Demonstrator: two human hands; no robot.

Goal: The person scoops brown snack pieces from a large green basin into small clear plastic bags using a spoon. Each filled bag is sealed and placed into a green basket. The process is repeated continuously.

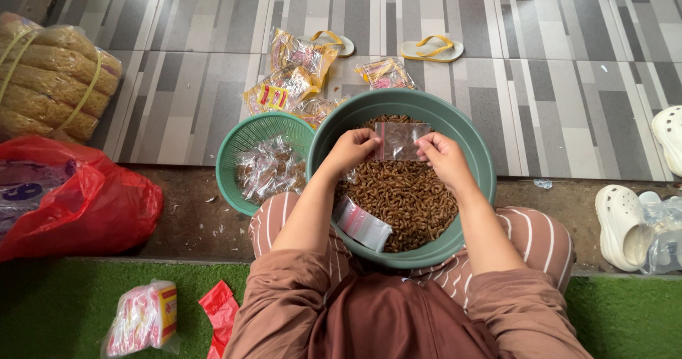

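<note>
While the left hand (353, 148) and right hand (442, 156) each pinch a side of 1 small clear bag (400, 140), it hangs over the brown snacks (405, 196) in the large green basin (474, 161); filled bags lie in the green basket (245, 136) beside it

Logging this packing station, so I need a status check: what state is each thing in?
Small bag: held by both hands, looks empty.
Left hand: pinching bag's edge.
Right hand: pinching the other edge.
Basin: part full of brown snacks.
Basket: holds filled bags.
Red sack: slumped, open.
</note>
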